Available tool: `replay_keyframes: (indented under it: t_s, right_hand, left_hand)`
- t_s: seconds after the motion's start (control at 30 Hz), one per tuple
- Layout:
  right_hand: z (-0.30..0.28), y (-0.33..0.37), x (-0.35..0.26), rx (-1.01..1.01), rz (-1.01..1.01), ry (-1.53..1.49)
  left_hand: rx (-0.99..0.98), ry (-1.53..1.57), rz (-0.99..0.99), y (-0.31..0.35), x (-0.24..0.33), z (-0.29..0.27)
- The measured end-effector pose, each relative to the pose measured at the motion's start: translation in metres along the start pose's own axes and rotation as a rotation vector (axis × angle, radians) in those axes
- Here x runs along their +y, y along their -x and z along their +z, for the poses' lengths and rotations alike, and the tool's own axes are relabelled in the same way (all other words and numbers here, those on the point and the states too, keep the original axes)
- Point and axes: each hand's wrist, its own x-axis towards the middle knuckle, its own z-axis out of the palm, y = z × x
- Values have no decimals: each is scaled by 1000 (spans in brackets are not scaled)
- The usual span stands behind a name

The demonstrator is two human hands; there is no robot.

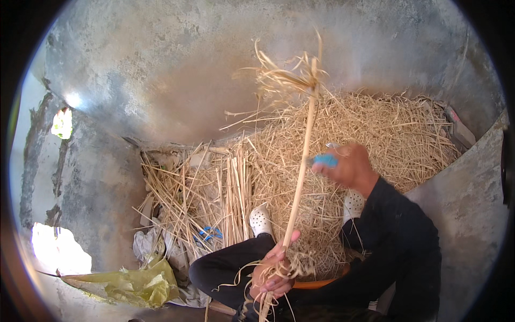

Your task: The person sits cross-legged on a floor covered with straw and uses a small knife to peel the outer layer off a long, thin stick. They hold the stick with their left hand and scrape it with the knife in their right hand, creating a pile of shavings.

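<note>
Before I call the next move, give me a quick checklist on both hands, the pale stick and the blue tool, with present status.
1. Left hand gripping the pale stick near its lower end: ok.
2. Right hand holding the blue tool: ok, though blurred.
3. Left hand apart from the tool: ok, the tool is well higher along the stick.
4. Tool's edge touching the stick: cannot tell, too blurred.
5. Stick free of loose curls: not ok, curled shavings bunch at its upper end, and more lie around the left hand.

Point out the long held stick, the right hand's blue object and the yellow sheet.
Held stick (pixel 299 188): head view, middle of its shaft.
Blue object (pixel 325 160): head view, its visible side.
Yellow sheet (pixel 140 287): head view, its crumpled middle.
</note>
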Motion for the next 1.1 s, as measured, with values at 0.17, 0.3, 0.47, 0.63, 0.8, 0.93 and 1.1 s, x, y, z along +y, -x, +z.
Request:
replay_keyframes:
  t_s: [0.17, 0.3, 0.47, 0.63, 0.8, 0.93, 1.1]
  right_hand:
    - [14, 17, -12, 59, -199, -47]
    - [4, 15, -18, 92, -295, 9]
    - [10, 0, -1, 187, -193, 97]
    - [-27, -36, 78, 46, 398, 12]
    - [-23, -32, 92, 79, 444, 37]
    - [-10, -17, 66, -75, 469, -182]
    - [5, 20, -27, -172, -186, -92]
  left_hand:
    - [5, 37, -5, 2, -4, -4]
    - [79, -12, 8, 3, -3, 2]
    - [124, -72, 19, -1, -3, 11]
    - [343, -314, -104, 12, -32, 20]
    - [519, -550, -118, 6, -32, 26]
    - [632, -929, 52, -13, -20, 28]
    - [652, -1082, 150, -15, -6, 33]
